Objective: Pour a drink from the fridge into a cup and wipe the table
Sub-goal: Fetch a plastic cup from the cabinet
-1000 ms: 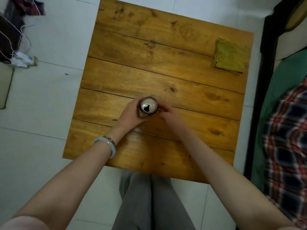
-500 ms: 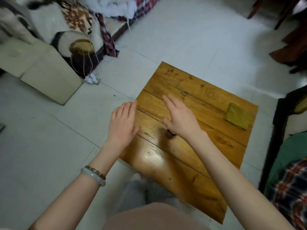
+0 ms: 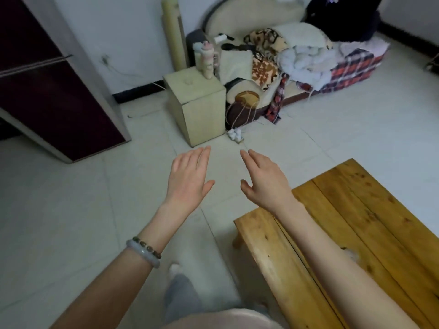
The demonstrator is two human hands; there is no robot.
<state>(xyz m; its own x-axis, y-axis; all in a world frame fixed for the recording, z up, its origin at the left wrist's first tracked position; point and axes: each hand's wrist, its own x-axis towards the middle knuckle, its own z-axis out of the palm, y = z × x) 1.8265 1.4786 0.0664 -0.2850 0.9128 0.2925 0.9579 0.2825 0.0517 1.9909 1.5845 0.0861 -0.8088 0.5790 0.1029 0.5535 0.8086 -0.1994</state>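
The tabletop (image 3: 370,210) runs off the frame's right and bottom edges, the right forearm (image 3: 332,262) hides a strip of it, and the fridge (image 3: 47,96) at upper left is cut off.

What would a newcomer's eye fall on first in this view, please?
First come the left hand and right hand, both open and empty, stretched out over the pale floor at centre. Next are the wooden table at lower right and the dark fridge at far left. A sofa heaped with blankets fills the top right.
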